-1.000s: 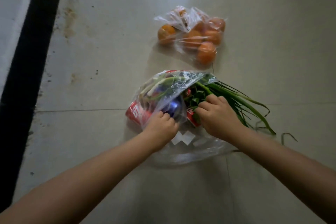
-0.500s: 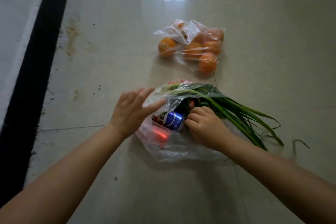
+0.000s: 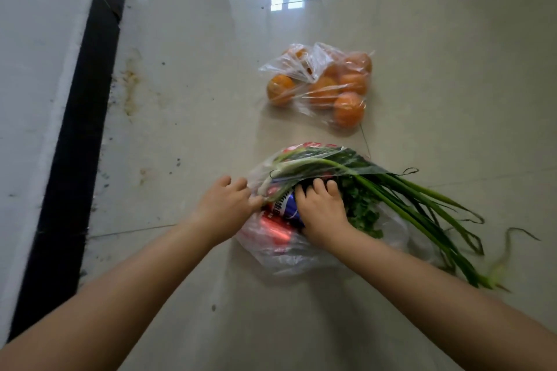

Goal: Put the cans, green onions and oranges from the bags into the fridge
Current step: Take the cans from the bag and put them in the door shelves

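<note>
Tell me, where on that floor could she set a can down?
Bare floor lies left of both bags, up to the black strip, and near the forearms. Crowded: the nearer bag, where both hands work, and right, where green onions sprawl.

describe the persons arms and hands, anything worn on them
Both forearms are bare as far as the frame shows: no sleeves, watch, bracelet or gloves. The left hand and right hand show no rings on the visible fingers. Fingers look short and rounded; nails are too small to judge.

A home, likely: grocery bags point(image 3: 316, 253) on glossy tiled floor point(image 3: 452, 39).
</note>
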Available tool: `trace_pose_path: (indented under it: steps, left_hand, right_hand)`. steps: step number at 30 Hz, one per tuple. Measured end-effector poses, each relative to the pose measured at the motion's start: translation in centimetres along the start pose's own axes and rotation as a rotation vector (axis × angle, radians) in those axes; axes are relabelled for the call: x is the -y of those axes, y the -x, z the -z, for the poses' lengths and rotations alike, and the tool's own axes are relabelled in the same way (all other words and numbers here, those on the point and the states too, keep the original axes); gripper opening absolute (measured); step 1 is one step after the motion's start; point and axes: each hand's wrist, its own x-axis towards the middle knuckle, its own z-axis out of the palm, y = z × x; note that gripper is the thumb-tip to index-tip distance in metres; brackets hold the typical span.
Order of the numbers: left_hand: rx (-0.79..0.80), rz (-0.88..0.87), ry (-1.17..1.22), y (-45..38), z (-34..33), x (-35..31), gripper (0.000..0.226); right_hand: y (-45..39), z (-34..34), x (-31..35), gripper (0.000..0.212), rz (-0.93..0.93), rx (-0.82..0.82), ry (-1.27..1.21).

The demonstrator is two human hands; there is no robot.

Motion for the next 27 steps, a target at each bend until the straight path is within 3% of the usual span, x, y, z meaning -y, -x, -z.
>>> trace_pose_path:
  steps: [4,10,13,15,18,20,23,27]
  left_hand:
    - [0.013,-0.034,-0.039,0.4,0.5,0.1,0.071]
    - [0.182,0.000,-0.056,0.7,3.1,-1.1,0.026]
    - [0.292,0.121,-0.013,0.2,2.7,-2.7,0.036]
    - [0.285,0.153,0.024,-0.3,2.9,-3.5,0.043]
    - [0.281,0.179,0.017,-0.4,2.6,-4.3,0.035]
    - [0.211,0.093,-0.011,0.1,2.4,-4.9,0.027]
    - [0.122,-0.020,-0.027,0.6,2.2,-5.1,0.035]
    - [0.264,-0.120,-0.039,0.8,1.1,-5.6,0.048]
  right_hand:
    - [0.1,-0.2,0.4,0.077,-0.065,-0.079,-0.047]
    - [4.7,0.3,-0.2,0.079,-0.096,-0.130,0.015]
    - [8.5,-1.6,-1.0,0.081,-0.137,-0.102,0.021]
    - [10.5,-2.9,-1.2,0.075,-0.159,-0.036,-0.005]
    - [12.0,-3.5,-1.0,0.059,-0.146,0.069,-0.003]
    - [11.8,-3.2,-0.7,0.054,-0.143,0.121,-0.007]
    - [9.3,-1.1,-0.1,0.052,-0.111,0.068,0.052]
    - [6.2,-0.4,0.9,0.061,-0.025,0.212,-0.016]
